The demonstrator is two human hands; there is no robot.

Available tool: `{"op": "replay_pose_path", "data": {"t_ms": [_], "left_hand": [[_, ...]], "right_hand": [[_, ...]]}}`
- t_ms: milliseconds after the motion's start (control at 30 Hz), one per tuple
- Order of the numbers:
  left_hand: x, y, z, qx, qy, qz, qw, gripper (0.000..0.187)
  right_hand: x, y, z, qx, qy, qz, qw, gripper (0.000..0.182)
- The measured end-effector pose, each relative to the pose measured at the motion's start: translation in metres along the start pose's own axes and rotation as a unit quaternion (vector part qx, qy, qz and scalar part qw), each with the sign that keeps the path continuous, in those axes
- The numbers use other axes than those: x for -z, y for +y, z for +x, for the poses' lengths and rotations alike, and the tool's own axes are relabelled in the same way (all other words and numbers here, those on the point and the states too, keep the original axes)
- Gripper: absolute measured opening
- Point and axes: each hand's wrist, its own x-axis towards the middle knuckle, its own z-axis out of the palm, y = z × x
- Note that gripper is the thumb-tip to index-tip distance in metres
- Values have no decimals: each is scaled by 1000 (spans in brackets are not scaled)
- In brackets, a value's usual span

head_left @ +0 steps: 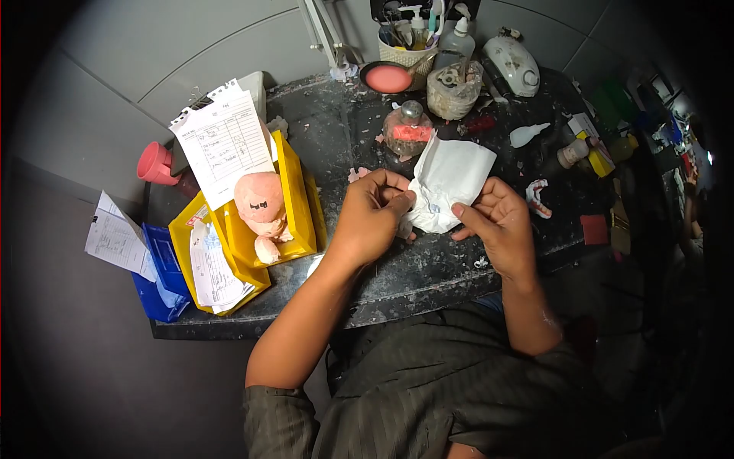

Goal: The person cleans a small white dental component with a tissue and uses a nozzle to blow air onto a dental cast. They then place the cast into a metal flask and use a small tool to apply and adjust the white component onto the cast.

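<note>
Head view. A sheet of white paper [457, 164], creased and bunched along its near end, lies between the two hands above the dark bench [397, 279]. The left hand [371, 218] is closed on the paper's near left edge, thumb against curled fingers; the right hand [501, 229] pinches the near right corner, its thumb on the upper face. The paper's long axis runs away from the body, tilted slightly to the right, so that the broad, smoother part lies beyond both hands and the crumpled part directly between their fingertips. Neither hand is clearly nearer, both being at the paper. Whether the folds enclose anything cannot be told. Beyond the left side of the paper stands a glass jar [401, 141] with a metal cap [411, 112]; to the right of the right hand, just beside it, lies a denture [540, 200]. A yellow bin [297, 200] stands left of the left hand, apart from it.
</note>
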Motion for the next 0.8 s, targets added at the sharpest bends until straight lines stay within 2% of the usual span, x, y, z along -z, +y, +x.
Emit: {"op": "replay_pose_path", "data": {"t_ms": [33, 67, 100, 133, 167, 200, 233, 300, 333, 367, 433, 467, 567, 800], "left_hand": [[2, 0, 0, -1, 1, 10, 1000, 8], [5, -3, 0, 0, 1, 10, 1000, 8], [9, -6, 1, -55, 24, 162, 985, 10], [11, -8, 1, -108, 46, 310, 944, 12], [11, -9, -1, -107, 46, 309, 944, 12], [9, -5, -4, -133, 78, 386, 910, 14], [8, -2, -6, -158, 109, 458, 868, 15], [10, -1, -5, -160, 115, 450, 871, 14], [10, 0, -5, -164, 121, 444, 873, 14], [10, 1, -5, -163, 119, 444, 873, 14], [10, 5, -5, -123, 101, 427, 890, 15], [9, 5, -5, -125, 99, 427, 890, 15], [9, 3, -7, -142, 87, 436, 884, 17], [10, -1, -5, -148, 87, 451, 876, 18]], "right_hand": [[2, 1, -1, -1, 1, 0, 1000, 20], [4, 3, -2, 4, 9, -71, 997, 22], [6, 4, -3, 9, 17, -142, 990, 24], [5, 3, -5, 8, 16, -142, 990, 24], [3, 0, -8, 67, 64, -286, 954, 26], [1, -3, -10, 124, 109, -421, 892, 28], [1, -6, -11, 123, 108, -422, 892, 28], [0, -10, -11, 224, 144, -464, 845, 33], [-1, -9, -10, 231, 136, -418, 868, 26], [-3, -9, -9, 230, 138, -418, 868, 26], [-8, -9, -6, 291, 64, -386, 873, 19], [-14, -14, -4, 318, 37, -417, 851, 14], [-18, -2, 2, 303, -37, -438, 846, 17], [-23, 3, 4, 240, -94, -471, 844, 23]]}}
